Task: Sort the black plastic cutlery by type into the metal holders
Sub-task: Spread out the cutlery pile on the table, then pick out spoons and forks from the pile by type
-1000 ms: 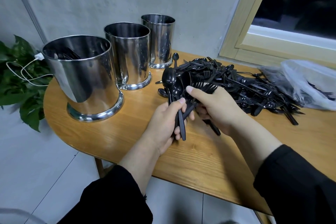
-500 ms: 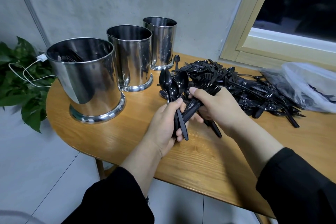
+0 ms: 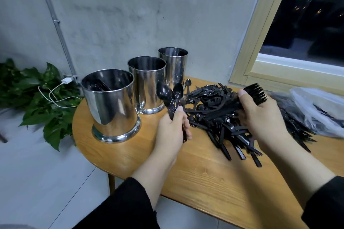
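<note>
**Hands part: spoons left, forks right**

Since half a second ago the two hands have drawn apart. The right hand (image 3: 260,117) has swung out to the right with its bundle of forks (image 3: 254,93), tines now fanned above the thumb; before, both bundles met at mid-table.

Nearest: black sleeves, bare forearms over the round wooden table (image 3: 204,178).

Left hand (image 3: 172,128): fingers curled round a bunch of spoons (image 3: 168,95), bowls up, handles poking out below the fist.

Right hand: fingers wrapped round the fork handles, bundle lying nearly level.

Between and behind the hands: loose pile of black cutlery (image 3: 219,117) on the tabletop, running right beneath a clear plastic bag (image 3: 320,109).

Left side, going back: three metal holders in a row. Nearest holder (image 3: 111,106) has dark pieces inside; middle holder (image 3: 149,83), far holder (image 3: 174,65), contents not readable.

Beyond: green plant (image 3: 37,102), white charger and cable (image 3: 66,81), window frame (image 3: 260,29).
</note>
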`<state>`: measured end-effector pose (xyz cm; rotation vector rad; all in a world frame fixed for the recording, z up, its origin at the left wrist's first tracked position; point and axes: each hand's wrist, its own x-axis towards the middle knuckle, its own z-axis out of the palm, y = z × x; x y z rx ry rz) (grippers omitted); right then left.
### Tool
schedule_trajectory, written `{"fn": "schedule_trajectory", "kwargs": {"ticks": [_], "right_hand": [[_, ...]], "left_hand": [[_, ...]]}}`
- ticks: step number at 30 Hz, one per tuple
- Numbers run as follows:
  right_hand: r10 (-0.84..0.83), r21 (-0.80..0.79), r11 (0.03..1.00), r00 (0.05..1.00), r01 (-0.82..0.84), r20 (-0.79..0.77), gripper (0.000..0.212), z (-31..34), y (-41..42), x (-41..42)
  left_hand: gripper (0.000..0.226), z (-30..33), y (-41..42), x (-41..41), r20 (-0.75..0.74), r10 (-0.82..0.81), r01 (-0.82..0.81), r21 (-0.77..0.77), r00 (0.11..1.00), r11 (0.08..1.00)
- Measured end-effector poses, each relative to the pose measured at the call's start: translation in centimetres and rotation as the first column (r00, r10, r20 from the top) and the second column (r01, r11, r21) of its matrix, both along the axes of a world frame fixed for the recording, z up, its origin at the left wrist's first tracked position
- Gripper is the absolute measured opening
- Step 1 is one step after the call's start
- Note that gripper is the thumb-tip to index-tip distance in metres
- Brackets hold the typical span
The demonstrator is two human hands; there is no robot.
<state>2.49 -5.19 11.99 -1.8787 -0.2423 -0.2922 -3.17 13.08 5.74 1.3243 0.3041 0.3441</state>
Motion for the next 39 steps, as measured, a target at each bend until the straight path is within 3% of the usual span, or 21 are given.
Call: {"fn": "schedule_trajectory", "kwargs": {"ticks": [5, 9, 15, 23, 27, 28, 30, 32, 34, 36, 39], "right_hand": [[0.007, -0.027, 1.0, 0.998, -0.006, 0.057, 0.043, 2.5, 2.0, 0.7], [0.067, -0.058, 0.996, 0.993, -0.061, 0.099, 0.041, 4.8, 5.6, 1.5], [0.144, -0.054, 0.989, 0.982, -0.138, 0.121, 0.037, 7.9, 11.1, 4.3], [0.247, -0.215, 0.952, 0.962, -0.219, 0.116, 0.034, 10.5, 20.5, 11.3], [0.286, -0.41, 0.88, 0.957, -0.24, 0.054, 0.033, 9.4, 24.3, 14.4], [0.297, -0.482, 0.839, 0.955, -0.25, 0.022, 0.04, 9.0, 24.7, 14.8], [0.271, -0.649, 0.723, 0.961, -0.238, -0.051, 0.073, 8.3, 25.1, 15.2], [0.21, -0.709, 0.688, 0.978, -0.152, -0.006, 0.076, 7.9, 24.6, 15.3], [0.225, -0.571, 0.806, 0.973, -0.155, 0.053, 0.062, 8.2, 23.5, 15.0], [0.294, -0.323, 0.909, 0.954, -0.264, 0.049, 0.054, 8.9, 22.5, 13.8], [0.424, -0.105, 0.902, 0.905, -0.419, 0.026, 0.047, 10.2, 21.0, 11.2]], "left_hand": [[0.024, 6.7, 2.8, 1.2, 0.114, 0.079, -0.091, 0.102, 0.99, 0.991], [0.04, 10.6, 6.3, 1.5, 0.192, 0.081, -0.115, 0.176, 0.978, 0.978], [0.039, 13.6, 12.5, 1.5, 0.189, 0.095, -0.139, 0.234, 0.977, 0.962], [0.038, 13.9, 18.0, 2.8, 0.159, 0.132, -0.17, 0.252, 0.978, 0.953], [0.036, 13.7, 19.0, 3.6, 0.124, 0.096, -0.126, 0.257, 0.988, 0.958], [0.034, 13.7, 19.1, 3.8, 0.119, 0.085, -0.113, 0.255, 0.989, 0.96], [0.034, 13.7, 19.3, 4.1, 0.107, 0.076, -0.101, 0.257, 0.991, 0.961], [0.038, 13.7, 19.4, 4.4, 0.09, 0.071, -0.092, 0.255, 0.993, 0.962], [0.04, 13.7, 19.2, 4.6, 0.078, 0.049, -0.066, 0.241, 0.996, 0.968], [0.041, 13.8, 18.6, 4.7, 0.058, 0.004, -0.018, 0.24, 0.998, 0.971], [0.041, 13.9, 17.0, 5.0, 0.012, -0.059, 0.054, 0.262, 0.998, 0.963]]}}
